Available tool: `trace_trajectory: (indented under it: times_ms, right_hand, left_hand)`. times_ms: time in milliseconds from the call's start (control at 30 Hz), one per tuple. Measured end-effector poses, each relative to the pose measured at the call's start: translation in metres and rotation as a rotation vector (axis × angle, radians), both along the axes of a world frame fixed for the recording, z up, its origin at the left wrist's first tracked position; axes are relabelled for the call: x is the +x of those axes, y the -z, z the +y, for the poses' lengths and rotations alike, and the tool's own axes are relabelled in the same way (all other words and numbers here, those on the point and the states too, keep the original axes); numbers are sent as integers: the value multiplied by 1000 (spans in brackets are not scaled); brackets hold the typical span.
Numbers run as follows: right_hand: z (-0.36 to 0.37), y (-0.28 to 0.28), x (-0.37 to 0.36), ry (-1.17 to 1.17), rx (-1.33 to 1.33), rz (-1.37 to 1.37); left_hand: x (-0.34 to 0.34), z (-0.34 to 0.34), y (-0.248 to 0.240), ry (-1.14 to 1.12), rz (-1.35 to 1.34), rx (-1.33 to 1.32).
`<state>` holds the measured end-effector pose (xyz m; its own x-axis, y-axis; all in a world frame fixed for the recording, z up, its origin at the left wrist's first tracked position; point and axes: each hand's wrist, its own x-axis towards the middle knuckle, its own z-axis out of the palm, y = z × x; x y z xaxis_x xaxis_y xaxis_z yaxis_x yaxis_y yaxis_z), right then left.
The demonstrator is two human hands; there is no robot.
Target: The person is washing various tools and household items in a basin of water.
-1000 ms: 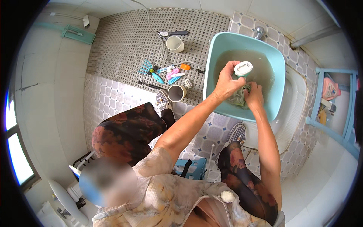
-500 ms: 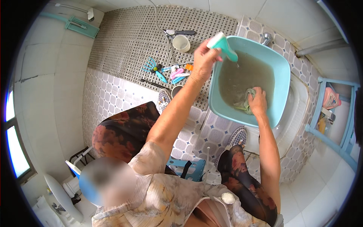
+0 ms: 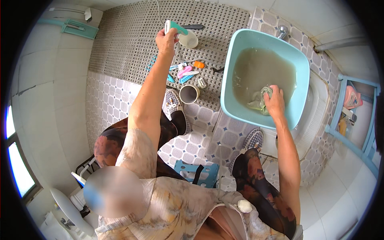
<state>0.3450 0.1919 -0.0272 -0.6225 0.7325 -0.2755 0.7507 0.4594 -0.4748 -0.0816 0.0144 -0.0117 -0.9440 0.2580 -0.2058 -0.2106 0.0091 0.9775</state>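
Left hand [image 3: 165, 42] grips a green-and-white tool [image 3: 176, 28] (likely light, stiff, slick: hold mid-body) while right hand [image 3: 275, 101] clutches limp, probably soft cloth [image 3: 260, 100] beneath it.

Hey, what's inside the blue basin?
The blue basin holds murky water and a greenish cloth, with the right hand on it. The hand covers part of the cloth; whatever lies under the cloudy water can't be seen.

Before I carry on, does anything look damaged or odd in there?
Two things: the water in the turquoise basin is cloudy grey-brown, and a dark, jagged line crosses the left wall, possibly a crack.
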Motion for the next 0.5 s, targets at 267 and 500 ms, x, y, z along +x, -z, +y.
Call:
trace_trajectory:
  times_ms: [267,500]
  right_hand:
    - [7,8,4,-27,48,-16]
    - [4,5,0,-13,24,12]
  left_hand:
    - [0,-3,39,338,237,-757]
    - [-2,-21,67,178,608,-1007]
